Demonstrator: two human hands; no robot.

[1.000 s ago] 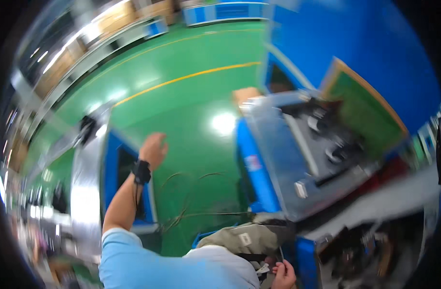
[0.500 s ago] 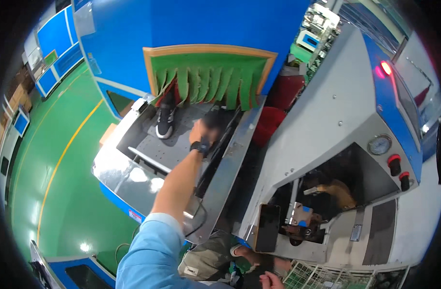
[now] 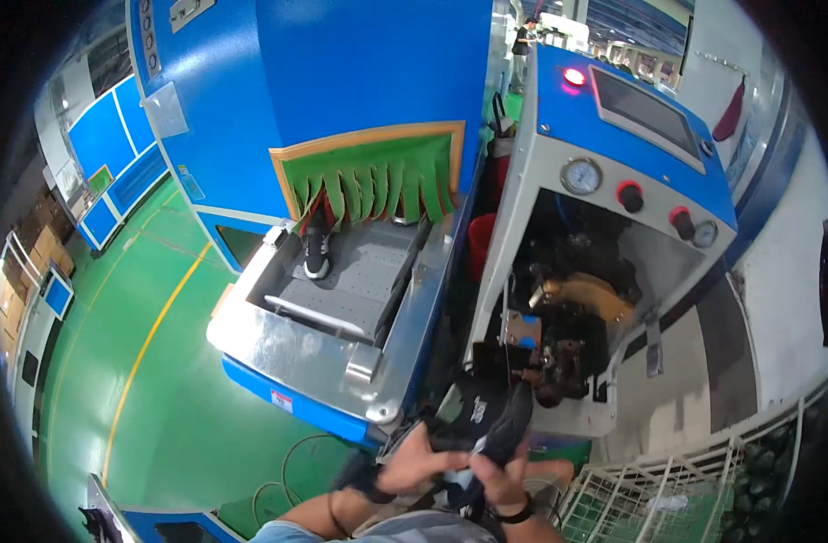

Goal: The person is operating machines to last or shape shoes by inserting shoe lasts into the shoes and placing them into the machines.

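Black shoe (image 3: pixel 509 421): held low at the lower centre of the head view, just in front of the machine with gauges; tilted, with pale lettering facing up. Kept close to the body, probably for a secure two-handed hold. Perhaps overlapping another black piece; too dark to count.

Right hand (image 3: pixel 503 478): closed around the near part of the shoe, apparently to bear its weight. Banded in black at the wrist.

Left hand (image 3: pixel 418 466): laid against the left side of the same dark bundle, likely to steady it. Blurred and partly hidden; cannot tell how tightly closed.

Grey-and-blue machine (image 3: pixel 656 206): standing just beyond the hands, to the right. Fitted with a pressure gauge (image 3: pixel 580 176), red-collared knobs and a tilted screen (image 3: pixel 647 118) on the upper face, presumably for easy reading and reach.

Curved tan part (image 3: pixel 595 294): set inside the open bay, near the shoe.

Black-and-white shoe (image 3: pixel 316 256): resting on the grey perforated bed (image 3: pixel 342 294), well apart from both hands, just outside the green strip curtain (image 3: pixel 373 176). Slit into flaps, perhaps to let shoes through while covering the opening.

Wire basket (image 3: pixel 645 493): placed at lower right, apparently within easy reach.
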